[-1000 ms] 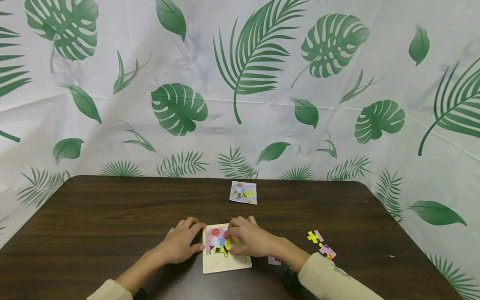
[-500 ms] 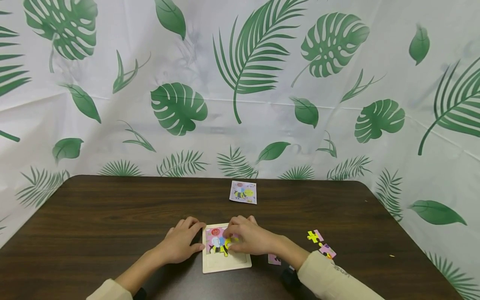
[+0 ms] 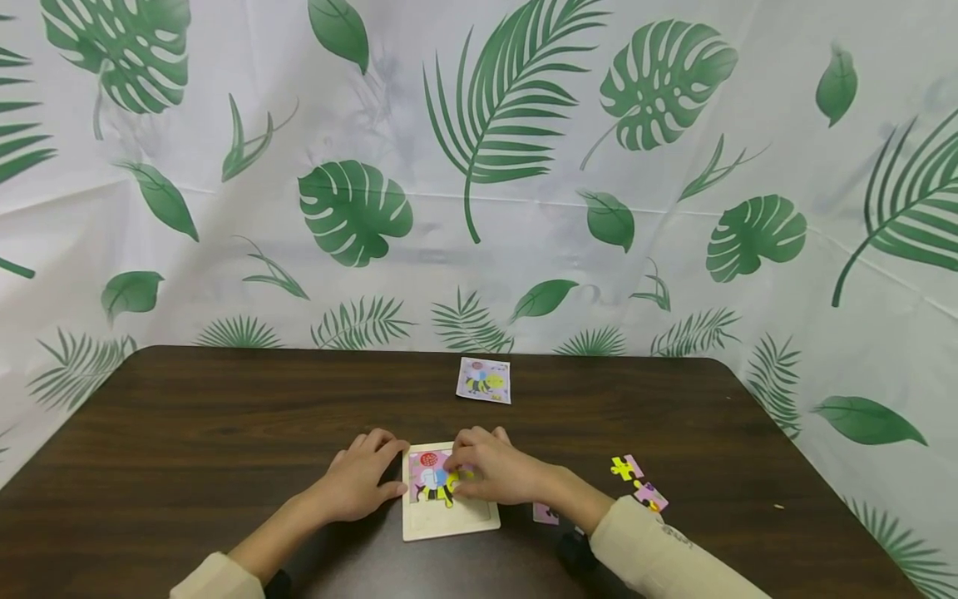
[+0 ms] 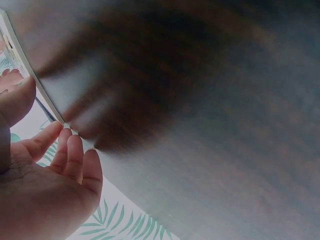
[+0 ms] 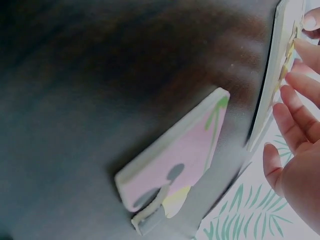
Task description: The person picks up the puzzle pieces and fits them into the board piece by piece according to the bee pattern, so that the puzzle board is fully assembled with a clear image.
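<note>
A square wooden puzzle tray (image 3: pixel 449 527) lies on the table, its upper part filled with joined bee-picture pieces and its near part bare wood. My left hand (image 3: pixel 359 481) rests at the tray's left side, thumb and fingertips touching the edge with fingers loosely bent. Over the upper right of the tray, my right hand (image 3: pixel 497 470) has thumb and index finger at a yellow puzzle piece (image 3: pixel 452 484), pinching it low against the picture. That hand covers part of the picture. In the right wrist view, the right fingertips (image 5: pixel 295 80) sit right along the tray's pieces.
A pink loose piece (image 5: pixel 185 155) lies near the tray, partly under the right forearm in the head view. Farther right are a yellow-and-pink piece (image 3: pixel 627 467) and a pink piece (image 3: pixel 651 497). A printed bee card (image 3: pixel 484 381) lies at the back of the dark table (image 3: pixel 247 416).
The head view has shifted very slightly. Both hands keep nearly the same places on the tray, and the loose pieces have not moved.
</note>
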{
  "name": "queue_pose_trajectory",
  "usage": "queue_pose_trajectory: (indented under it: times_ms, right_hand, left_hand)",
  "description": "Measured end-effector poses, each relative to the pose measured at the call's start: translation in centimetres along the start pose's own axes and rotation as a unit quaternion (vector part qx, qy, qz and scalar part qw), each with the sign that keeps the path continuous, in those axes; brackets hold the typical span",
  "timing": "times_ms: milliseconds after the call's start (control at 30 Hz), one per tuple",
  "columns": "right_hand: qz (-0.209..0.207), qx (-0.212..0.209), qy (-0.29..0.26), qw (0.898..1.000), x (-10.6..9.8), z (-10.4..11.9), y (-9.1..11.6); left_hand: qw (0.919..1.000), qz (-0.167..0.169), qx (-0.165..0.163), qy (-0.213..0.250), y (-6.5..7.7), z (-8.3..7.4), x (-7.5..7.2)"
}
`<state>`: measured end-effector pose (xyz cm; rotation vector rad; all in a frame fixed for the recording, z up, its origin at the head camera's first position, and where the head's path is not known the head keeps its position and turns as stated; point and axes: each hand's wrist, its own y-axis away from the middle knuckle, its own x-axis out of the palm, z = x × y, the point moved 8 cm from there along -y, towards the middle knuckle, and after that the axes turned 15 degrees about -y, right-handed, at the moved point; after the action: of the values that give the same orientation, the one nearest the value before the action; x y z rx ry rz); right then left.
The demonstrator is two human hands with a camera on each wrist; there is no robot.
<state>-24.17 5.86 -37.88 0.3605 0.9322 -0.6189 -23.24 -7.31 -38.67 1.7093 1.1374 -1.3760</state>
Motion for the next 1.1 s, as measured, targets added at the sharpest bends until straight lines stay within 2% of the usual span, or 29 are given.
queue_pose_trajectory:
  times_ms: [633,1100]
  right_hand:
    - [-0.007,0.004,-0.017,1.000,-0.17,-0.12,-0.32]
    - [-0.019,-0.001,-0.032,0.999,-0.44,-0.12,0.41]
  left_hand:
    - [0.9998,-0.013,0.003,-0.012,-0.07,-0.02,-0.57]
    - [1.0000,-0.006,0.001,-0.003,0.03,-0.15,-0.13]
